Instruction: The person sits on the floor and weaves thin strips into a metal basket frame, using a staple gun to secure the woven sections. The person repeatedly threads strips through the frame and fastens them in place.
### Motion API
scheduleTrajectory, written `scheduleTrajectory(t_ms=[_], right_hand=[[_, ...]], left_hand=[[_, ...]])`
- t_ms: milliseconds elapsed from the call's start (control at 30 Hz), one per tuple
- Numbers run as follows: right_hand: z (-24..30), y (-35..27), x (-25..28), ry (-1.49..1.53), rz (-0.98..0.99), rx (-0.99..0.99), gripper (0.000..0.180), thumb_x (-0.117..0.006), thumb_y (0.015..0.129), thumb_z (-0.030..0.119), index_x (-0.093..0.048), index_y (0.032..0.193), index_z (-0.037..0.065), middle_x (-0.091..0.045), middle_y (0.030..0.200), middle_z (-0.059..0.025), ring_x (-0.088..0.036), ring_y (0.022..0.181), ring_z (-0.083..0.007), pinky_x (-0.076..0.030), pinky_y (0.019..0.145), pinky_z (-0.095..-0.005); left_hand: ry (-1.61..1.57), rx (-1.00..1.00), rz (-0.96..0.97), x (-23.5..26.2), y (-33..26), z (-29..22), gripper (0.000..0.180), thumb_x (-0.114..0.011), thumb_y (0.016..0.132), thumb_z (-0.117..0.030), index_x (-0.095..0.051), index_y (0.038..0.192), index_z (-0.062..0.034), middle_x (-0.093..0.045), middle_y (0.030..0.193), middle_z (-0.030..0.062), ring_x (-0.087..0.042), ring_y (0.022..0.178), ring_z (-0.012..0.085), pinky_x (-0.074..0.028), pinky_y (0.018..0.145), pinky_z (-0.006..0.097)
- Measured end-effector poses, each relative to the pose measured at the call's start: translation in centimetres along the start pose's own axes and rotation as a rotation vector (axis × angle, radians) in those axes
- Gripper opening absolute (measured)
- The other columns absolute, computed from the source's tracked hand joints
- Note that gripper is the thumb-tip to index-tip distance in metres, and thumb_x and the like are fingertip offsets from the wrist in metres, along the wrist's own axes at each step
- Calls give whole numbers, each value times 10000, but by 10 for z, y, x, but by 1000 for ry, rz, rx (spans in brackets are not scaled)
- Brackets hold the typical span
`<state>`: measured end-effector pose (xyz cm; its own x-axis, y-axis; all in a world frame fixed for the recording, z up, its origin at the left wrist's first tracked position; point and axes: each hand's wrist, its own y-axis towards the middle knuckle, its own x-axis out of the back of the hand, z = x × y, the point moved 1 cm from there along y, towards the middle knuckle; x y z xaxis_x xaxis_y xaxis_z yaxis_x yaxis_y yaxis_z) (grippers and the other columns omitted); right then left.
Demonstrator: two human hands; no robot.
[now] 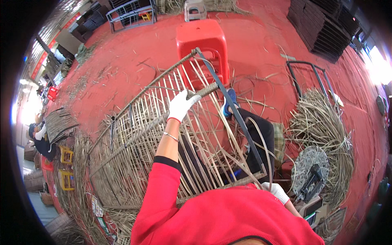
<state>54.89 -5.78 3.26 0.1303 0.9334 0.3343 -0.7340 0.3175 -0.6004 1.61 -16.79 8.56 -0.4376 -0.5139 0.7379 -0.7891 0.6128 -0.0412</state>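
From the head camera, a large metal frame (171,134) partly woven with rattan strips lies tilted across the person's lap, its far corner reaching toward a red plastic stool (202,41) that stands on the red floor (122,61). The left hand (181,105), in a white glove, is closed around a rattan-wrapped crossbar near the frame's far end, arm stretched out in a red sleeve. The right hand (277,191), also white-gloved, sits at the frame's near corner, close to the body; whether it grips the frame or a strip I cannot tell. A heap of loose rattan strips (322,134) lies on the floor toward the right edge, with a round coil of wire (310,165) just beside it. At the far left edge, another person (41,139) crouches by a smaller woven panel (59,122).
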Motion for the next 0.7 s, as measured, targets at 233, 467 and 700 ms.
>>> scheduleTrajectory(t_ms=[233, 467, 700], right_hand=[[19, -21, 8, 52, 9, -40, 259, -701, 942, 313, -724, 1025, 69, -707, 844, -161, -697, 746, -238, -534, 708, -351], [22, -13, 20, -261, 26, -98, 262, -672, 938, 316, -722, 1007, 68, -712, 900, -201, -715, 870, -390, -544, 709, -398], [-16, -17, 28, -268, 19, -247, 233, -687, 925, 249, -740, 1081, 85, -729, 934, -201, -732, 875, -353, -559, 742, -389]], left_hand=[[-87, 11, 9, -36, 31, 30, 483, -733, 860, -538, -720, 1020, -82, -734, 869, 87, -705, 864, 246, -518, 812, 383], [-61, 1, -197, -26, 103, 59, 496, -659, 950, -445, -622, 1321, -119, -712, 1183, 118, -689, 1070, 271, -517, 978, 381], [378, -249, -169, -56, 246, 70, 423, -548, 995, -338, -578, 1385, -179, -628, 1355, 129, -601, 1236, 341, -476, 1059, 450]])
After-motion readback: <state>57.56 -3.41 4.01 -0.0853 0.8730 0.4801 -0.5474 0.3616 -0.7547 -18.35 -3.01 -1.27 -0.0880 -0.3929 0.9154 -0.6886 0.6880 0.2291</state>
